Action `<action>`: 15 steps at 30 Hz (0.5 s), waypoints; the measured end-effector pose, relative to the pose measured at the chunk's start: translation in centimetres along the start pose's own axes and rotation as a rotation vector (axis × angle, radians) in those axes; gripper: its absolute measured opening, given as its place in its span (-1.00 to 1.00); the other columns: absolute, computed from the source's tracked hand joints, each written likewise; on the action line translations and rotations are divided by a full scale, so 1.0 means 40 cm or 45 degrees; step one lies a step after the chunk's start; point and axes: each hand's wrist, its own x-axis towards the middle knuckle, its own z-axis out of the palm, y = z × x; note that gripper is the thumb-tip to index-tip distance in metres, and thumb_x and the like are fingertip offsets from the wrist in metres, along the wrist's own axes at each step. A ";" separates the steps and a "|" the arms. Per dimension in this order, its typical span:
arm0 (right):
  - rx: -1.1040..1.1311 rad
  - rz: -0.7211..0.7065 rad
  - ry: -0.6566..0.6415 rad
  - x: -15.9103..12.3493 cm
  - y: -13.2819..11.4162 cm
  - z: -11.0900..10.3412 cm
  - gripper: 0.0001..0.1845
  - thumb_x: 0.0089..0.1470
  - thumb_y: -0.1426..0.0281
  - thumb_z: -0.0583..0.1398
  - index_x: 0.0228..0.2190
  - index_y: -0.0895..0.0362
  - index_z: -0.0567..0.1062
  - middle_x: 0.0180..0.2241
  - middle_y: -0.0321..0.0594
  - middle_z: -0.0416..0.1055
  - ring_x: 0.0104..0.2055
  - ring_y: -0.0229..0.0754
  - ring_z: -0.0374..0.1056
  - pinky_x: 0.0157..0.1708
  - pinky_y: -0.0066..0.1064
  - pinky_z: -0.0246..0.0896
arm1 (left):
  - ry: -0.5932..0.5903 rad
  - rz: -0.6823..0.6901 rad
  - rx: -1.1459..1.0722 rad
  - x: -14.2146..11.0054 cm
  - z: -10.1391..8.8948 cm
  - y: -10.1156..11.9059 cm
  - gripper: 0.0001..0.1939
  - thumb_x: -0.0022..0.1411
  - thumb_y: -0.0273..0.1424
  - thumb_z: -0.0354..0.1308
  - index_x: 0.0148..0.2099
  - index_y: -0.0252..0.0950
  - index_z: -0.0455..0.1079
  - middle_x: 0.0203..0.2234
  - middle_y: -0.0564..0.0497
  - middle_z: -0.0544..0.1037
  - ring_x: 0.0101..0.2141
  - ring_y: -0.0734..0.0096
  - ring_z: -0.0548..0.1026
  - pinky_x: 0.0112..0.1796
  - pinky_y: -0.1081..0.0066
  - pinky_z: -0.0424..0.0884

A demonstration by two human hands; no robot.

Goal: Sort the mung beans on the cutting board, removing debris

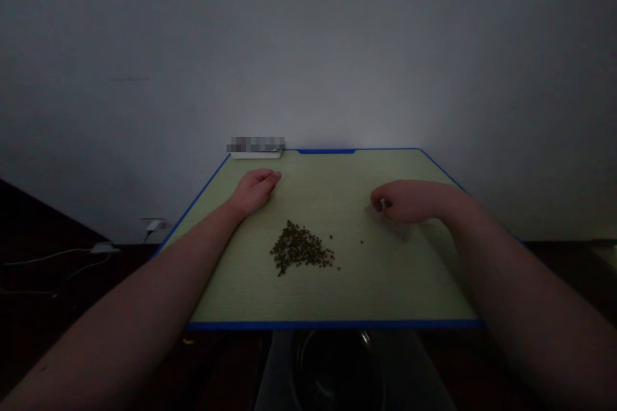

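Note:
A small pile of dark green beans lies near the middle of a pale green table with a blue edge. My left hand rests on the tabletop up and to the left of the pile, fingers loosely curled, holding nothing. My right hand lies on the table to the right of the pile, fingers pinched together on a thin clear plastic bag that is hard to make out. A few stray beans lie between the pile and my right hand.
A white power strip sits at the table's far left corner against a plain wall. A dark round pot or bowl is below the near table edge. White cables and a plug lie on the dark floor at left.

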 end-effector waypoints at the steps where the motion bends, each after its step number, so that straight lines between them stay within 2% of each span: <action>1: 0.027 -0.046 0.007 0.000 -0.005 0.002 -0.68 -0.17 0.45 0.08 -0.30 0.16 0.47 -0.35 -0.13 0.46 -0.38 -0.13 0.33 -0.51 -0.41 0.05 | -0.002 -0.003 -0.009 0.000 0.000 0.001 -0.57 0.14 -0.10 -0.06 -0.62 -0.28 0.09 -0.80 0.16 0.12 -0.70 0.59 0.09 -0.62 0.48 -0.01; 5: 0.061 -0.188 0.063 0.009 -0.048 0.011 -0.66 -0.10 0.44 0.07 -0.22 0.13 0.47 -0.31 -0.14 0.46 -0.34 -0.15 0.32 -0.45 -0.42 0.07 | -0.004 0.013 -0.023 0.003 0.002 -0.001 -0.57 0.14 -0.10 -0.06 -0.62 -0.28 0.07 -0.79 0.16 0.12 -0.70 0.59 0.09 -0.62 0.47 -0.01; 11: 0.076 -0.278 0.273 0.037 -0.118 0.028 -0.59 -0.01 0.41 0.06 -0.07 0.09 0.39 -0.27 -0.12 0.46 -0.32 -0.15 0.33 -0.39 -0.41 0.07 | -0.015 0.020 -0.016 0.007 0.001 -0.009 -0.57 0.13 -0.09 -0.06 -0.62 -0.28 0.08 -0.79 0.16 0.12 -0.70 0.59 0.09 -0.62 0.48 -0.01; 15: 0.061 -0.418 0.252 0.033 -0.134 0.027 -0.61 -0.01 0.43 0.06 -0.10 0.06 0.41 -0.28 -0.15 0.46 -0.31 -0.15 0.32 -0.36 -0.41 0.08 | -0.008 -0.008 -0.035 0.005 0.003 -0.005 -0.57 0.12 -0.09 -0.05 -0.62 -0.27 0.07 -0.79 0.16 0.11 -0.71 0.60 0.08 -0.63 0.48 -0.03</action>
